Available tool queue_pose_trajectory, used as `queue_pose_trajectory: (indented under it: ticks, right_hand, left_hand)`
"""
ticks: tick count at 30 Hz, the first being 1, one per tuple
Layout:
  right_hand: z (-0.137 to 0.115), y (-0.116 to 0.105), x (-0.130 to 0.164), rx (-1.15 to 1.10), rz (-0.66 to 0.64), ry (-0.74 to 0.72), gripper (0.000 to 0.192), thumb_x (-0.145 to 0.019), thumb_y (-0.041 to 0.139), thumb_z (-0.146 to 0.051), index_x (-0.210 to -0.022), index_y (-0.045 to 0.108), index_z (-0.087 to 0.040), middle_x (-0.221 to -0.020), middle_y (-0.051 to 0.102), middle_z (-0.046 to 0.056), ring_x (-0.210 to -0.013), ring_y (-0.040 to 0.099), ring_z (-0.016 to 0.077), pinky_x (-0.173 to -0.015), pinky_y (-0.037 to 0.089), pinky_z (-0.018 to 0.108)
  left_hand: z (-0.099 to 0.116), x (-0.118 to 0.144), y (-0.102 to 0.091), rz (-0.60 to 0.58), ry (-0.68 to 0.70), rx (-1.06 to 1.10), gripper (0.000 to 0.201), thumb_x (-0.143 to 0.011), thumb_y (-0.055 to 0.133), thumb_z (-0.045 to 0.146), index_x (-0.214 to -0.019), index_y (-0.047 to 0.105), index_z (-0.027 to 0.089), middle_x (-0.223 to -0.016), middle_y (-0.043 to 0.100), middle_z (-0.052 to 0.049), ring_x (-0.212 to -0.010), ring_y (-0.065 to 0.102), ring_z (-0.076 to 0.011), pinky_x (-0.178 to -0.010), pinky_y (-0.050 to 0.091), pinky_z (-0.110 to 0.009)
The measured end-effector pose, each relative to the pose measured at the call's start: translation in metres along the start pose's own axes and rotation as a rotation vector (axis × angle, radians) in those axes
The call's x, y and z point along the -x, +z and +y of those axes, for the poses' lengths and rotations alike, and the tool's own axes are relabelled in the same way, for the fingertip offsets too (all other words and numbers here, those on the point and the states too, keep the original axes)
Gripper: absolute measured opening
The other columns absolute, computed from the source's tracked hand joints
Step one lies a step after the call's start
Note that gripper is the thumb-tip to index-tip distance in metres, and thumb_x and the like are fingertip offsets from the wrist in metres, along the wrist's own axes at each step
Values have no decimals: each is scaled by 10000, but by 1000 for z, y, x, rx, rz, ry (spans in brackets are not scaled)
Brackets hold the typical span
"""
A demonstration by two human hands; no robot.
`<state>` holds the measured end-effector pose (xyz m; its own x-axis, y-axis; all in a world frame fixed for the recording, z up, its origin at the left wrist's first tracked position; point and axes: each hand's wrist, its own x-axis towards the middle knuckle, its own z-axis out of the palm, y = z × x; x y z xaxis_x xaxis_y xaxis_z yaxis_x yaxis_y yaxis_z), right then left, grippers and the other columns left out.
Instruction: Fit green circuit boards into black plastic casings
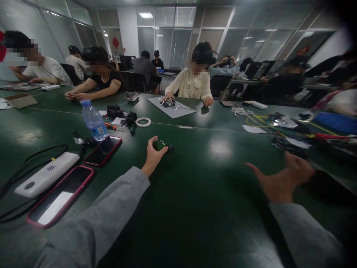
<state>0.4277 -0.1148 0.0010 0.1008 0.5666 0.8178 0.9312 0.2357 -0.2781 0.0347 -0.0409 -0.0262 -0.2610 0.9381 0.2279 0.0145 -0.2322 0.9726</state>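
Grey cloth sleeves reach over a glossy dark-green surface. To the left lie red-edged phones, a smooth white device and a clear, ribbed bottle; beyond are a flat tape ring and tangled black cables. Mid-surface, the left hand's grip pinches a small green board-like piece, dark at one end. Blurred, the right hand is spread near some wires.

The left forearm, grey-sleeved, stretches toward the table's far edge; the left hand is curled in a grip, thumb opposing the fingers. The right forearm, also grey-sleeved, angles forward and inward; the right hand, blurred, spreads its thumb wide from the fingers.
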Motion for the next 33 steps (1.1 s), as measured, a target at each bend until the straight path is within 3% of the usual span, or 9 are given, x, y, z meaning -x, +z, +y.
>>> queue_pose_trajectory:
  ticks: [1,2,4,6,10,17,21,28,33]
  right_hand:
    - [-27,16,7,27,6,-123,881,-760,643,-601,-1451,196,-288,-1412,277,138,-1288,279,432,-1018,246,648]
    - [-58,33,14,-4,-129,-203,858,-773,675,-524,-1449,199,-292,-1423,281,138,-1297,300,401,-1033,282,612]
    - [-123,64,22,-110,-372,-357,838,-788,701,-383,-1447,187,-318,-1471,228,122,-1339,275,367,-1054,316,569]
    - [-179,90,23,-220,-427,-392,879,-788,696,-270,-1464,137,-327,-1510,158,100,-1370,237,348,-1068,320,563]
    - [-234,127,12,-337,-469,-424,804,-805,559,-76,-1469,192,-343,-1503,224,58,-1359,296,275,-1073,360,500]
    - [-218,144,10,-371,-516,-242,675,-811,445,-19,-1403,395,-338,-1393,426,28,-1267,431,226,-1024,445,432]
    - [-205,150,8,-637,-525,-118,570,-827,512,-99,-1369,463,-268,-1347,493,33,-1231,480,200,-1064,413,397]
    - [-196,146,-2,-1221,-644,636,495,-796,664,-394,-1236,577,-186,-1119,647,83,-1012,634,230,-913,533,412]
    - [-134,109,-4,-1218,-664,795,559,-777,701,-443,-1264,559,-211,-1065,665,87,-926,669,231,-791,596,375]
  left_hand:
    - [1,2,1,3,71,-63,673,-632,764,267,-1237,472,222,-1268,495,-93,-1179,483,-238,-1041,348,-412]
    - [3,4,2,-1,144,-128,676,-629,763,259,-1240,475,219,-1267,490,-92,-1191,467,-243,-1048,337,-417]
    - [8,9,4,-20,267,-241,689,-617,764,248,-1241,475,217,-1261,492,-90,-1205,440,-253,-1048,329,-422]
    - [11,13,6,-25,321,-285,682,-616,756,235,-1237,475,229,-1256,494,-84,-1205,432,-256,-1046,328,-428]
    - [9,16,9,32,266,-268,604,-661,690,173,-1222,477,234,-1240,506,-86,-1184,441,-246,-1028,345,-422]
    - [10,15,11,-67,491,-364,661,-626,715,159,-1240,472,211,-1256,513,-99,-1205,441,-255,-1054,323,-426]
    - [18,18,10,-133,525,-380,609,-706,693,233,-1266,454,212,-1272,512,-102,-1208,441,-244,-1044,339,-420]
    - [26,23,7,-63,551,-345,369,-872,521,275,-1233,483,212,-1262,520,-100,-1213,442,-220,-1058,319,-408]
    - [17,16,5,-30,402,-338,285,-888,500,292,-1164,529,227,-1186,552,-83,-1144,473,-217,-1002,365,-408]
